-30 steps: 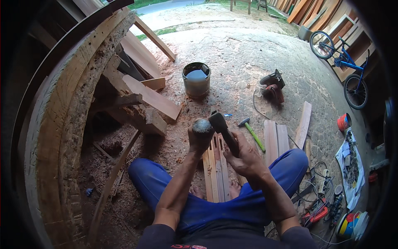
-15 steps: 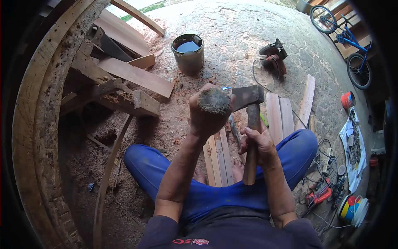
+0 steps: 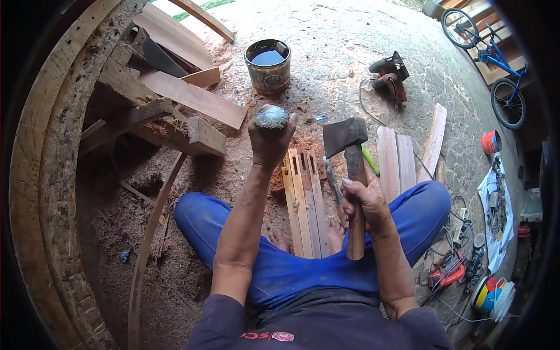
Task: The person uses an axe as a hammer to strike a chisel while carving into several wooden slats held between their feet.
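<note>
My left hand (image 3: 271,147) is wrapped around a thick handle with a frayed, round greyish end (image 3: 272,118); whatever is below that end is hidden by the hand. My right hand (image 3: 370,207) grips a hatchet (image 3: 354,169) by its wooden shaft, the dark metal head upward and the blade edge to the left. A gap separates the hatchet head from the frayed end. Between my feet lie several narrow wooden strips (image 3: 306,216) side by side, with slots cut near their far ends. A thin, long tool (image 3: 332,178) lies just right of them.
Beyond my hands stands a bucket of dark liquid (image 3: 268,67). A circular saw (image 3: 389,76) with its cord is at far right, near loose boards (image 3: 394,157). A timber frame (image 3: 55,192) and handsaw (image 3: 153,58) are left. Cables and a red power tool (image 3: 447,275) lie right.
My left hand has moved left and away from the hatchet head with the frayed-ended handle, uncovering the slotted ends of the strips. My right hand and the hatchet have barely shifted.
</note>
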Motion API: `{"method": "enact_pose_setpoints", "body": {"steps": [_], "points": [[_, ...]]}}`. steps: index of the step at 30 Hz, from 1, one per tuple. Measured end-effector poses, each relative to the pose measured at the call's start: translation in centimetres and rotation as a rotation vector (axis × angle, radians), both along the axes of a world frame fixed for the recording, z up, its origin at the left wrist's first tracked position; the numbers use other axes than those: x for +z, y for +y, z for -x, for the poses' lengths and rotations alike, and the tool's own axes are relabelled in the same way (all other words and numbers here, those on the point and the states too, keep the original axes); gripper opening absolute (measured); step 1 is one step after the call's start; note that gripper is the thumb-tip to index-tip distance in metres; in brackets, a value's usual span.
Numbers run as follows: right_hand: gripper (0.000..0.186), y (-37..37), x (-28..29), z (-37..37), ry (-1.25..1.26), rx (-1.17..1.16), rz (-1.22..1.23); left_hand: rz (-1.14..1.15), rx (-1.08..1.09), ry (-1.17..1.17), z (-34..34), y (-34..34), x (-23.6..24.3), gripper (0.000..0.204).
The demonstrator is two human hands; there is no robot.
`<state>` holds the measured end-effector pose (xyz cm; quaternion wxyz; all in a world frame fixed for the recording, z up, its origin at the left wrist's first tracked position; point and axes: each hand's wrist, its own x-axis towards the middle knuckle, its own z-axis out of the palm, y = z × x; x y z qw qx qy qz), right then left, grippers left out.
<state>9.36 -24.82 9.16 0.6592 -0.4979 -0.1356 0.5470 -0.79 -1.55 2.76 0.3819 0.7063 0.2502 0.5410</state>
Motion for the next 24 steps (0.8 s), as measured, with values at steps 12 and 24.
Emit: {"method": "enact_pose_setpoints", "body": {"steps": [12,24], "points": [[0.042,0.3,-0.2,0.3,0.015,0.002,-0.004,-0.011,0.048,0.137,0.6,0.2,-2.3,0.027],[0.041,0.0,-0.5,-0.2,0.034,-0.007,-0.006,-0.017,0.142,0.340,2.5,1.1,-2.8,0.022]]}}
